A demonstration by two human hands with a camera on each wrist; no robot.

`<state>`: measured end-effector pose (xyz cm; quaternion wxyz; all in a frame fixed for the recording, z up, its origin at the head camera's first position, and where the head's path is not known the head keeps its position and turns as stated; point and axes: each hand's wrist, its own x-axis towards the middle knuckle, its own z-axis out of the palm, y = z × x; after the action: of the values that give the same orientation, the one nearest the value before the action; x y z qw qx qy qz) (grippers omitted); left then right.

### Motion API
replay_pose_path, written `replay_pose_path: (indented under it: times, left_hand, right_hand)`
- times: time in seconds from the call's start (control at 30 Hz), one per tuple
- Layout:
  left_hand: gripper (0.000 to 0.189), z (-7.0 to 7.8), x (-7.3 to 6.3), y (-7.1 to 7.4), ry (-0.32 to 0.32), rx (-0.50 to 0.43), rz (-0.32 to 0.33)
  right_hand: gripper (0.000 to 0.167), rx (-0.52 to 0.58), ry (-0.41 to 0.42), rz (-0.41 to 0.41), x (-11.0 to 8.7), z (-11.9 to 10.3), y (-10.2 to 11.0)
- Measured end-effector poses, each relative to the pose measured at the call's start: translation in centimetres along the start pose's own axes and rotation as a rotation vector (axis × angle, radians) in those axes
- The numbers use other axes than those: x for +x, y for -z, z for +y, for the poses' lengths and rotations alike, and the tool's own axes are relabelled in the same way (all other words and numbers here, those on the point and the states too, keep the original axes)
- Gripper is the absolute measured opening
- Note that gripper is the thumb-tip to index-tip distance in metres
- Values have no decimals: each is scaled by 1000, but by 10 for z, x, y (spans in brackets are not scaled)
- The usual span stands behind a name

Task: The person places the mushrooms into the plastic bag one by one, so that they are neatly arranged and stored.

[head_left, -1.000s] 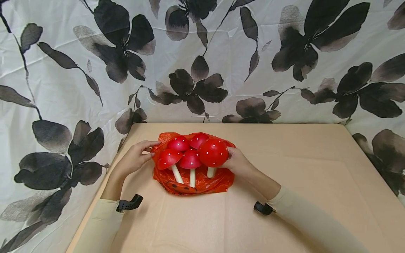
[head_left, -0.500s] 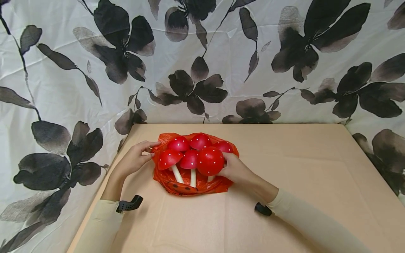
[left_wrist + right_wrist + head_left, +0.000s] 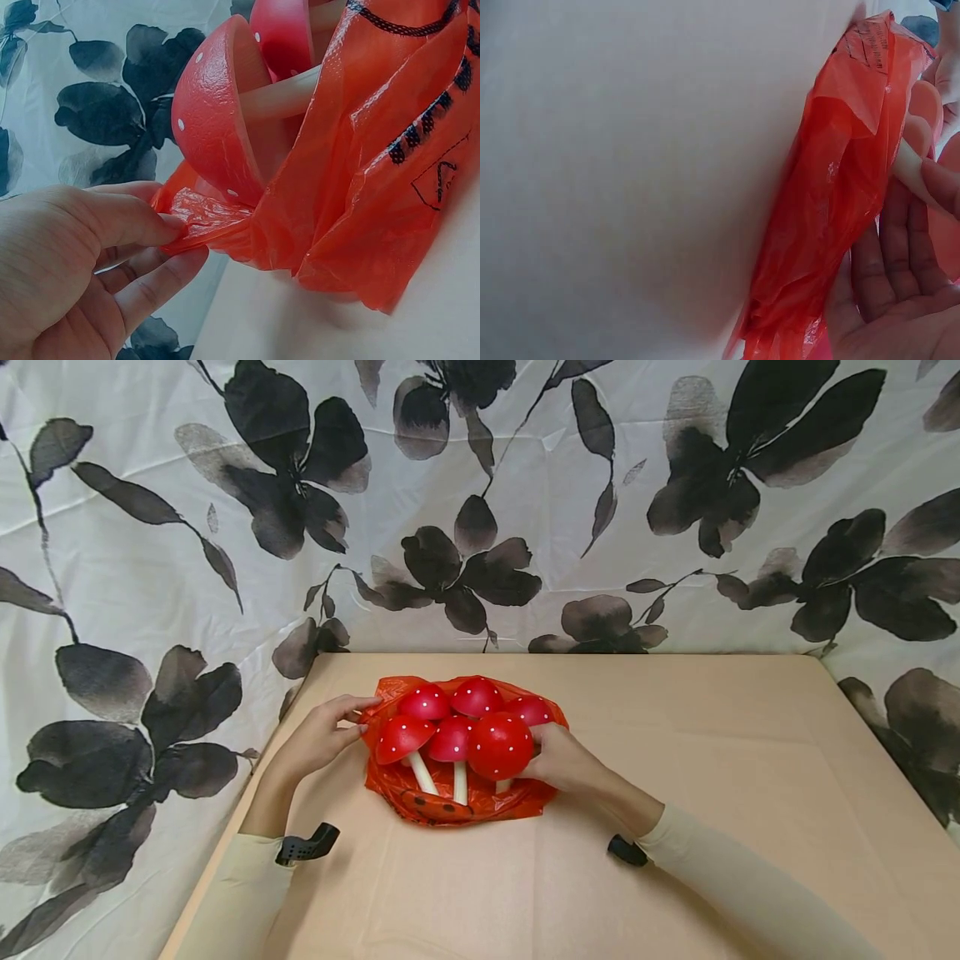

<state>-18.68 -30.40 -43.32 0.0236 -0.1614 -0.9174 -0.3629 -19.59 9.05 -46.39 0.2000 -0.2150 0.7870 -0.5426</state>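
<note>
A red plastic bag (image 3: 427, 810) with dark printing lies open on the table, holding several toy mushrooms (image 3: 405, 737) with red, white-dotted caps and pale stems. My left hand (image 3: 321, 742) pinches the bag's left edge between thumb and fingers; the left wrist view shows the bunched red plastic (image 3: 217, 217) there. At the bag's right side, my right hand (image 3: 567, 762) grips the front-right mushroom (image 3: 500, 746), its round cap facing up. In the right wrist view, the fingers curl around a pale stem (image 3: 911, 172) beside the bag wall. Much of that stem is hidden.
The light wooden-coloured table (image 3: 712, 777) extends right and forward of the bag. A white cloth with dark flowers (image 3: 585, 510) hangs behind and along the left. Black wrist straps (image 3: 307, 843) sit by both sleeves.
My right hand has lowered the held mushroom slightly toward the front of the bag, bringing another cap behind it into view. The left hand keeps its place at the bag's edge.
</note>
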Motion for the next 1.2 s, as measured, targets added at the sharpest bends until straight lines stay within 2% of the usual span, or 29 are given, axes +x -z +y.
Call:
replay_pose_path:
  times: [0.1,0.33,0.57,0.67,0.8,0.87,0.97,1.2]
  left_hand:
    - [43,0,0,0,-2,3,1]
    - [44,0,-1,-1,1,-4,-1]
    - [43,0,-2,-2,13,5,-6]
    - [44,0,-1,-2,27,11,-14]
    - [43,-1,-1,-2,26,7,-9]
    - [43,-1,-1,-3,22,4,-2]
    - [43,-1,-1,-3,10,2,5]
    - [44,0,0,-3,13,4,-5]
  right_hand:
    - [40,-5,6,-5,0,0,0]
    - [44,-101,44,-24,-1,1,3]
    - [54,-157,104,-94,-3,4,3]
    - [54,-88,107,-151,-3,8,0]
    - [57,64,55,-221,-4,12,-4]
    - [57,101,35,-241,-4,14,-4]
    - [55,118,27,-237,-4,17,-2]
    - [56,91,7,-164,-5,14,2]
